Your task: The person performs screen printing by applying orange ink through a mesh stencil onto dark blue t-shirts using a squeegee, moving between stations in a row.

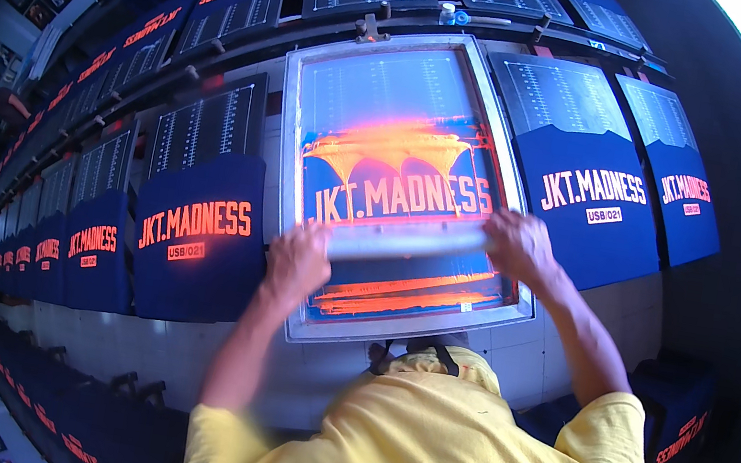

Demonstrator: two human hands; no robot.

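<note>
Nearest the camera is the person's yellow shirt (443, 447), filling the lower edge, with both bare forearms reaching up and away from it. The left hand (296, 263) is curled closed over the left end of a pale squeegee (408, 240); the right hand (516, 245) is closed over its right end. The bar is blurred, so how the fingers wrap it cannot be told exactly. It lies across the lower half of a framed printing screen (402, 183), which sits on a long printing table (508, 341) at its near edge.

Orange ink (393, 148) is smeared over the mesh above the bar and streaked below it. Uneven pressure between the two hands would likely leave a patchy print, and a tilt in the bar could push ink out toward the frame's side rail. If the frame shifted on the cloth under it, the lettering could smear.

To the left, a navy printed shirt (195, 238) hangs over the table's near edge; to the right lies another navy shirt (593, 204). Farther off, more navy shirts run away down the table's left length.

The cloth beneath the screen is hidden by mesh and ink. The frame's near rail is partly covered by the person's collar, and the far rows curve and dim toward the rim.
</note>
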